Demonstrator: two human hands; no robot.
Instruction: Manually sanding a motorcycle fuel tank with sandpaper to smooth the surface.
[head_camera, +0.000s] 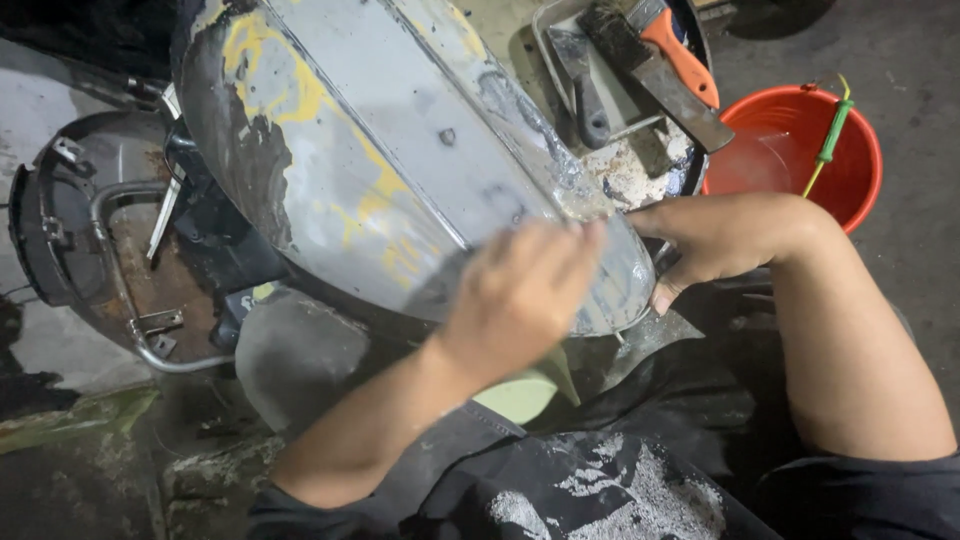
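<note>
Across the upper middle of the frame we see the curved metal body panel (400, 150), sanded grey with yellow paint patches and dark bare spots. Our left hand (520, 295), blurred, lies flat with fingers extended on its lower edge at centre. Our right hand (715, 240) curls around the panel's right end, gripping it.

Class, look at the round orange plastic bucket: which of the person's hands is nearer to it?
Right. The right hand grips the grey metal panel's edge, just left of and below the round orange plastic bucket. The left hand lies flat on the panel, farther left.
</note>
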